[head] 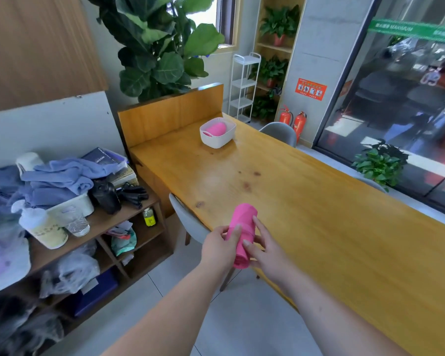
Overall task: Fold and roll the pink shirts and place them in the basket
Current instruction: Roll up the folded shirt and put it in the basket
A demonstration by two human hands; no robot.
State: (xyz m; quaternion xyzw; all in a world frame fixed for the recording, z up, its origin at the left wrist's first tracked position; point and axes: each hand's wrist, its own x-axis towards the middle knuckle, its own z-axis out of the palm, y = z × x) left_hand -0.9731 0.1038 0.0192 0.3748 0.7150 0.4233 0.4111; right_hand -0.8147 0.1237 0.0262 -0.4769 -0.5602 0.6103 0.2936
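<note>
Office-like common room is indicated: long wooden table at 12 o'clock, fire extinguishers and red safety notice at 1, glazed frontage at 2.

the rolled pink shirt is soft cloth, matt, with a smooth and tight surface. a second pink shirt lying in the basket looks to be the same matt cloth. the basket is white plastic, smooth and a little dull. the table is yellow wood with dark knots, varnished and glossy, and it mirrors the light. the chair has a grey plastic shell, smooth and matt. the shelf is darker wood, less shiny. the towels on it are blue cloth, thick and fluffy. the cup is clear and glossy. the floor has pale, smooth tiles.
</note>
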